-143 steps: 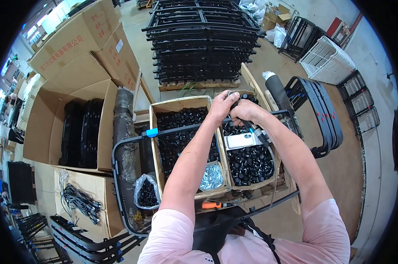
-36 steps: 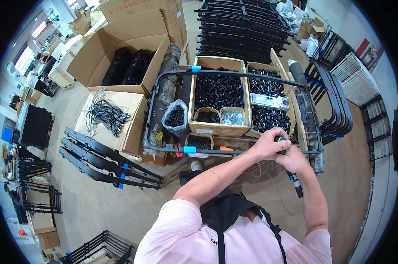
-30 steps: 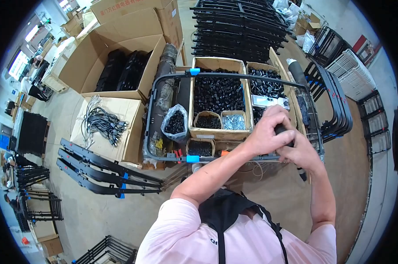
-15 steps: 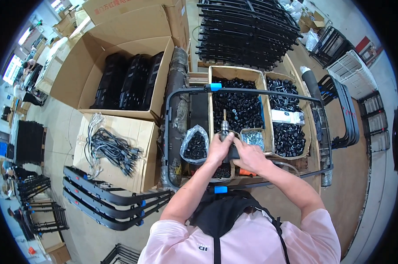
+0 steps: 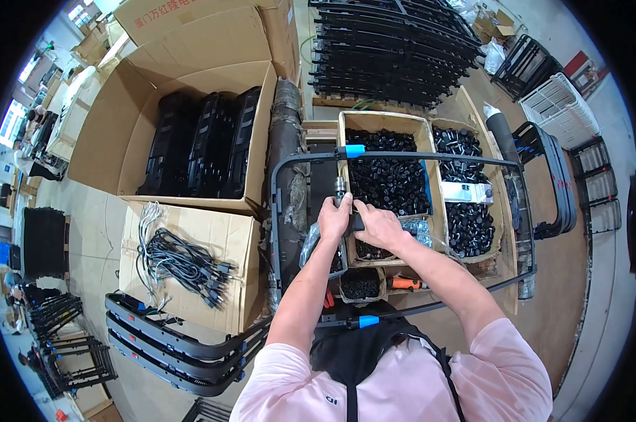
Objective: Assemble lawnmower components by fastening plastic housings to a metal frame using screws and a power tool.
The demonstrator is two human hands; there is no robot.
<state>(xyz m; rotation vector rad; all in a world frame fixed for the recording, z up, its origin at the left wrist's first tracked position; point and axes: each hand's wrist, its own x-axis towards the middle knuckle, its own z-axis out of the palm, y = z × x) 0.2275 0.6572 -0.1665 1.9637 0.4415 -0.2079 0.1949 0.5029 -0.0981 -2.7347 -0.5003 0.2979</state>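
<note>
A power drill (image 5: pixel 340 186) with a silvery chuck points away from me, above the bins. My left hand (image 5: pixel 333 218) is closed around its front, just behind the chuck. Around the drill's rear part my right hand (image 5: pixel 378 228) is closed too, partly hiding the dark body. A large black rectangular frame (image 5: pixel 444 149) with rounded corners lies across the bins, bearing blue clips (image 5: pixel 354 150). Beneath my hands are a clear bag of small dark parts (image 5: pixel 337 259) and a small box of silvery screws (image 5: pixel 420 231), both partly hidden by my arms.
Cardboard bins of black caps (image 5: pixel 384 183) and black knob-like parts (image 5: pixel 469 228) stand ahead. At left are a carton of black panels (image 5: pixel 212 144) and bundled cables (image 5: pixel 184 264) on cardboard. An orange-handled tool (image 5: pixel 405 283) lies nearer me. Black frames (image 5: pixel 395 56) are stacked behind.
My hands have moved left and slightly away from me with the drill. The view has shifted a little, and the small tub and orange-handled tool show more fully.
</note>
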